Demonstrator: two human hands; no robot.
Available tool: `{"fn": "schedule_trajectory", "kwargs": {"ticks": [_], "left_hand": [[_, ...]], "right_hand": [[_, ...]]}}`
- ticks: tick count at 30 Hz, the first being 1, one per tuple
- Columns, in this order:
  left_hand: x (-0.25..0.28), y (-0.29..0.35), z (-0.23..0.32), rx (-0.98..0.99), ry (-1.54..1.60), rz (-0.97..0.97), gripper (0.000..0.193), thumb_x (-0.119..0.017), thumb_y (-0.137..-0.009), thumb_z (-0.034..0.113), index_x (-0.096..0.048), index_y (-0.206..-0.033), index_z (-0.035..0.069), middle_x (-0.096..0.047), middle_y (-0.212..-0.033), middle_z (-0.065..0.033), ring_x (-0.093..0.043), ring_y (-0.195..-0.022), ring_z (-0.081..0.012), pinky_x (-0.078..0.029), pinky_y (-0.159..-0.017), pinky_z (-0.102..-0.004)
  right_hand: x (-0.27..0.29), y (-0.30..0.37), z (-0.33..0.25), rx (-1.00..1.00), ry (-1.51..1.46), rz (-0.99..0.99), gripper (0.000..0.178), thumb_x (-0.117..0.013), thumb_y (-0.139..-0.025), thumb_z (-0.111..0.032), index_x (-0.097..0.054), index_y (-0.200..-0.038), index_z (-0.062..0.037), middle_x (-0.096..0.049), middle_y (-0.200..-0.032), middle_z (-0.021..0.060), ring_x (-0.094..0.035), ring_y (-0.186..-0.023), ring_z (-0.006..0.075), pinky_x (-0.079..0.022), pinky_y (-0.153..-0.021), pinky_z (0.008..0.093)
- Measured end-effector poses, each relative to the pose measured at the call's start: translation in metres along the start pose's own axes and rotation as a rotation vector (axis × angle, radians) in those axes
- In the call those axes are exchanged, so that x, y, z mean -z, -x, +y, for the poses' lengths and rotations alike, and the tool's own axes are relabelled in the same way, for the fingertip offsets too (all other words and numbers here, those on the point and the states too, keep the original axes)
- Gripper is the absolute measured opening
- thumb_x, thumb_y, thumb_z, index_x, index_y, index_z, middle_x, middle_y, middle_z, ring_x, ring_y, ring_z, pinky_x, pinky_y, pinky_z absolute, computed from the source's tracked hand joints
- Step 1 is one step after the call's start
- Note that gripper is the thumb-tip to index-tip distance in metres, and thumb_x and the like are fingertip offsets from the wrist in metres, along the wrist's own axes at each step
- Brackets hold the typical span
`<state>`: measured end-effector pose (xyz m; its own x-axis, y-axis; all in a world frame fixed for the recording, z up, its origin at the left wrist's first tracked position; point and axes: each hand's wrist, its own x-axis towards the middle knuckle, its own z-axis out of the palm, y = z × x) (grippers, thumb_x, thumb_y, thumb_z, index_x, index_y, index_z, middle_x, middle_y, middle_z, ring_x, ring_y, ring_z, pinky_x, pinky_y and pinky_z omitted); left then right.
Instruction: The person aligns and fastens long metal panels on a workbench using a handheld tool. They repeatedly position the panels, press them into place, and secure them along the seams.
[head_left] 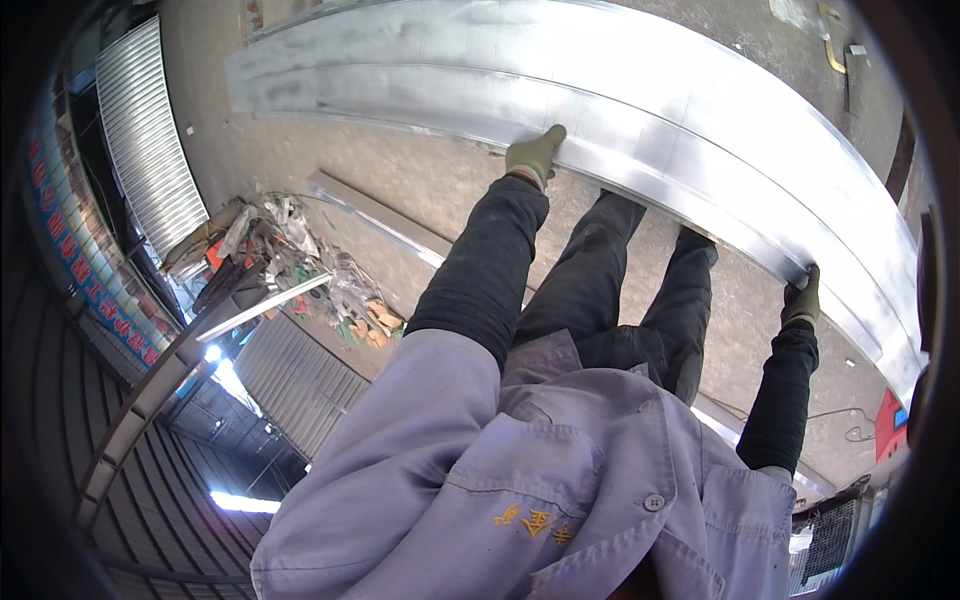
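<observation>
Concrete floor [400,190] of a workshop yard, viewed steeply downward. A long metal sheet [640,110] lies across it. Left hand [535,155] and right hand [803,300], both gloved, close on the sheet's near edge. Beside the sheet: a metal strip [380,215], then a scrap pile [290,260], possibly offcuts. Bare floor separates them.

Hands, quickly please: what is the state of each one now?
Left hand: gloved, fingers closed over the edge of the long metal sheet.
Right hand: gloved, gripping the same sheet's edge.
</observation>
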<state>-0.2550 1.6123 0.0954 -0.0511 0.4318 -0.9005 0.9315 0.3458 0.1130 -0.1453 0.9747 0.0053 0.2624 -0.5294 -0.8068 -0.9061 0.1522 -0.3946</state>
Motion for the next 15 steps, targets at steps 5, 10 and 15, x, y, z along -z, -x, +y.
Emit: {"fn": "schedule_trajectory", "kwargs": {"ticks": [5, 10, 15], "left_hand": [[0.0, 0.0, 0.001, 0.003, -0.001, 0.067, 0.07, -0.078, -0.084, 0.06, -0.068, -0.126, 0.004, -0.07, -0.109, -0.0119, -0.067, -0.086, -0.0282, -0.052, -0.08, -0.0463], [-0.002, 0.0, 0.004, 0.001, -0.003, 0.079, 0.068, -0.078, -0.085, 0.056, -0.068, -0.126, 0.003, -0.07, -0.108, -0.0119, -0.068, -0.083, -0.0281, -0.053, -0.077, -0.0463], [-0.001, 0.008, 0.005, 0.015, 0.049, 0.085, 0.066, -0.078, -0.085, 0.054, -0.068, -0.126, 0.004, -0.071, -0.11, -0.0121, -0.069, -0.086, -0.029, -0.053, -0.079, -0.0472]], "right_hand": [[-0.016, 0.013, 0.003, 0.039, 0.008, 0.079, 0.061, -0.088, -0.084, -0.055, -0.075, -0.119, -0.0078, -0.074, -0.103, 0.0088, -0.067, -0.078, 0.0211, -0.059, -0.07, 0.0306], [-0.012, 0.011, -0.002, -0.029, -0.055, 0.059, 0.059, -0.089, -0.083, -0.051, -0.074, -0.116, -0.0041, -0.073, -0.106, 0.0091, -0.068, -0.084, 0.021, -0.061, -0.077, 0.0298], [-0.017, 0.018, -0.002, -0.047, -0.046, 0.054, 0.049, -0.09, -0.086, -0.044, -0.074, -0.114, -0.0062, -0.073, -0.107, 0.0082, -0.07, -0.094, 0.0206, -0.063, -0.083, 0.0291]]}}
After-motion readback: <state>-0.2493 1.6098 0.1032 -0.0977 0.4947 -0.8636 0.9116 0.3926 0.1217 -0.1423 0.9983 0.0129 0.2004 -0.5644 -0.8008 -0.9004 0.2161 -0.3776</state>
